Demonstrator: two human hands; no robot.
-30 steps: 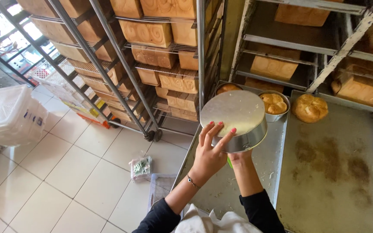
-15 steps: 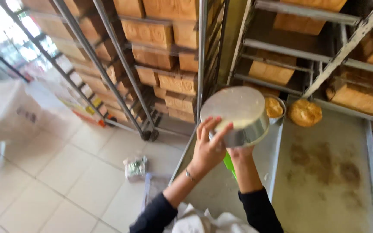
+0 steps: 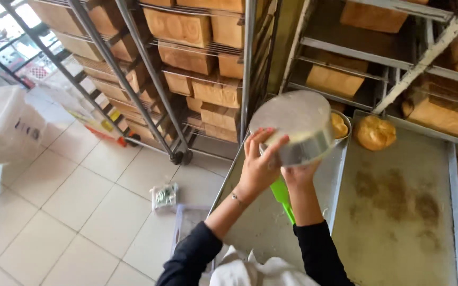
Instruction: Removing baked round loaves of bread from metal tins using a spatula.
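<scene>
A round metal cake tin (image 3: 298, 126) is held upside down and tilted above the steel table (image 3: 398, 212). My left hand (image 3: 259, 164) presses flat against its left side and bottom, fingers spread. My right hand (image 3: 299, 173) grips the tin's lower rim from beneath. A green-handled tool (image 3: 282, 197) shows just under my right wrist; which hand holds it I cannot tell. A round golden bun (image 3: 375, 132) lies on the table right of the tin, and another bun (image 3: 338, 126) sits in a tin behind it.
Wheeled metal racks (image 3: 160, 100) loaded with square bread loaves (image 3: 178, 26) stand to the left and behind. More loaves rest on shelves (image 3: 340, 79) at the back right. A white plastic tub (image 3: 1, 124) and a small packet (image 3: 164, 196) are on the tiled floor.
The tin has tipped further over and shifted slightly left, now covering part of the bun tin behind it. My hands kept their hold.
</scene>
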